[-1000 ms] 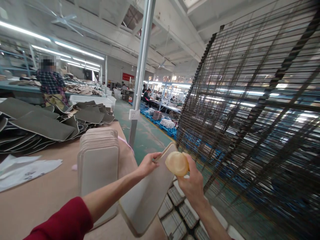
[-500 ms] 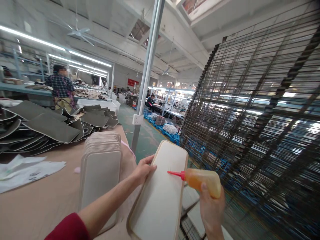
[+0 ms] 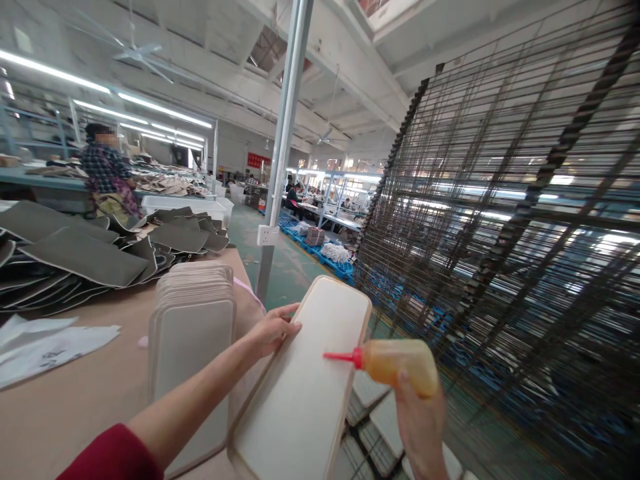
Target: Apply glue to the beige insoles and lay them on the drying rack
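My left hand (image 3: 274, 329) grips the left edge of a long white panel (image 3: 305, 373) with rounded corners and a beige rim, its thumb on the face. The panel is tilted, its far end raised. In my right hand (image 3: 420, 413) is a squeeze bottle (image 3: 400, 363) of amber liquid, lying on its side. Its red nozzle (image 3: 343, 357) points left over the middle of the panel; whether the tip touches the surface I cannot tell. Left of the panel, a stack of similar panels (image 3: 195, 347) stands on the brown-topped table (image 3: 100, 400).
Dark grey pieces (image 3: 90, 253) lie heaped on the table's far left, near a white sheet (image 3: 50, 347). A tall wire rack (image 3: 500, 233) fills the right side. More white panels (image 3: 387, 420) lie on wire racking below the bottle. A post (image 3: 285, 127) rises ahead; a person (image 3: 105, 170) stands back left.
The nozzle has shifted toward me along the panel, the bottle now lying more level. The whole scene has slid slightly left in view. My left hand keeps its hold.
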Demonstrator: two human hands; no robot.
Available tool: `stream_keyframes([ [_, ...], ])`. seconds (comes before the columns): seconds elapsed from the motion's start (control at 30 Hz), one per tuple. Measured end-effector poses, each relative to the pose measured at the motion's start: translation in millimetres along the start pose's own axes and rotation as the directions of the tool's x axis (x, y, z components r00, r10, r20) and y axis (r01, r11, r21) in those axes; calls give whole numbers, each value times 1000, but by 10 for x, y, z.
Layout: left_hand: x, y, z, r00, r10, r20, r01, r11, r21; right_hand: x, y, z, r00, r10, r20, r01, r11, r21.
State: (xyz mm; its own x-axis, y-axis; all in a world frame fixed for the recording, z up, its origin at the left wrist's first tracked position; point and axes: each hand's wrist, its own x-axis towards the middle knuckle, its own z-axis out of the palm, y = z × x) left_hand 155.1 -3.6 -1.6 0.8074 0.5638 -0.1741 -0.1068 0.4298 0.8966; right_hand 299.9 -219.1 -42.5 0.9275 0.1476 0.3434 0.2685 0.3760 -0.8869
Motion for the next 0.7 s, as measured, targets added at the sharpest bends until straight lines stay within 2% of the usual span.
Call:
stream_keyframes([
  [0.07, 22, -12, -52, 1000, -11, -28, 11, 1000, 26, -124, 46, -37, 997, 24, 77, -19, 998, -63],
  [0.1, 27, -20, -66, 999, -12, -32, 13, 999, 40, -124, 48, -39, 997, 12, 76, -5, 995, -97],
  [0.2, 18, -40, -53, 1000, -19, 2, 19, 998, 54, 77, -6, 22, 992, -102, -68, 89, 980, -176],
  [0.27, 10, -40, -24, 999, -35, 32, 33, 999, 40, 202, -30, 72, 987, -131, -89, 115, 980, -165],
  [0.33, 12, -29, -10, 999, -39, 20, 39, 999, 33, 188, -10, 91, 994, -108, -34, 100, 979, -180],
  [0.43, 22, 4, -28, 999, -31, -17, 32, 998, 47, 3, 50, 71, 991, -37, 126, 59, 982, -177],
  [0.47, 22, 17, -40, 999, -26, -21, 27, 998, 52, -42, 57, 63, 989, -30, 142, 53, 986, -160],
  [0.5, 21, 32, -52, 1000, -24, -21, 25, 998, 56, -63, 51, 59, 992, -36, 118, 53, 989, -141],
  [0.6, 17, 85, -90, 999, -16, -41, 18, 999, 44, -16, -5, 50, 992, -91, -84, 81, 990, -114],
  [0.63, 21, 105, -108, 998, -11, -62, 14, 999, 35, -3, -16, 37, 988, -96, -119, 82, 989, -120],
  [0.7, 46, 140, -153, 993, 8, -119, -5, 1000, 20, -37, 4, -8, 998, -25, -52, 21, 996, -83],
])
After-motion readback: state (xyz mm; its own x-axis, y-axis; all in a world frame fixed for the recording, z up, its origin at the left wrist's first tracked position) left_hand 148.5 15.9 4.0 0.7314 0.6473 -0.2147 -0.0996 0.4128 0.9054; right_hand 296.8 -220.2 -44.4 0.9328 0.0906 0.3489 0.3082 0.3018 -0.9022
